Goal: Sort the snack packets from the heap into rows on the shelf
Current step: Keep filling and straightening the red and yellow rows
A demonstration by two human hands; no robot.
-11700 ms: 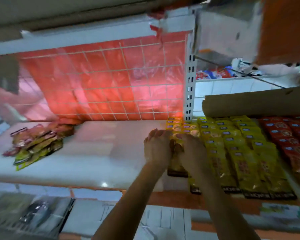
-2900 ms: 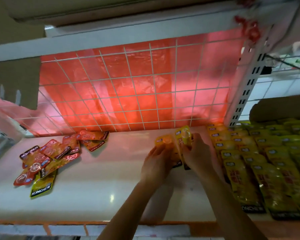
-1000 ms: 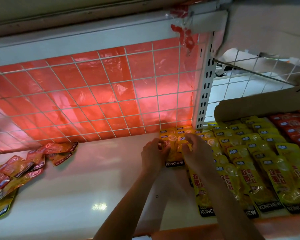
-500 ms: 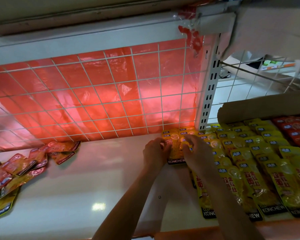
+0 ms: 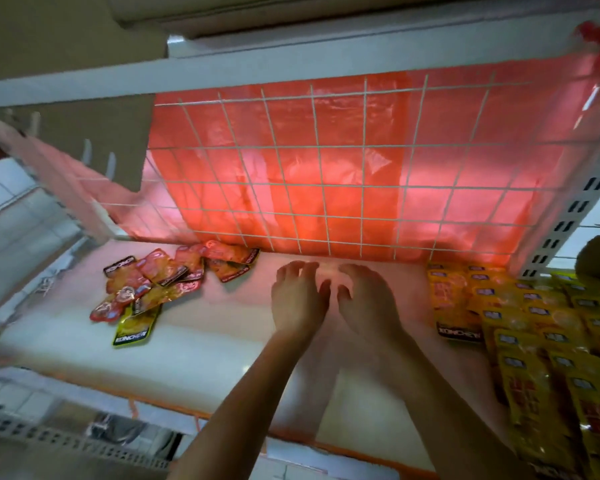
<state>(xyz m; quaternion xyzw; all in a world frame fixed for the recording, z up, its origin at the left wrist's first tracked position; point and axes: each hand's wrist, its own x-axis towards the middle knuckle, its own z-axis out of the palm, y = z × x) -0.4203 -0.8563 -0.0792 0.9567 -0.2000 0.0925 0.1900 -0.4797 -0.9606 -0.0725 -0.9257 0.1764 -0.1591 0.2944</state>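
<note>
Red-and-yellow packet heap lies left, yellow rows right; between them I see left hand and right hand spread empty above the shelf.

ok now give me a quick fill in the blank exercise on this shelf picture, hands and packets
1. The left hand and the right hand are both open and hold ____.
2. The mixed heap lies on the shelf to the ____ of both hands.
3. The neat rows to the right of the hands are made of ____ packets.
Missing words: nothing; left; yellow
</note>
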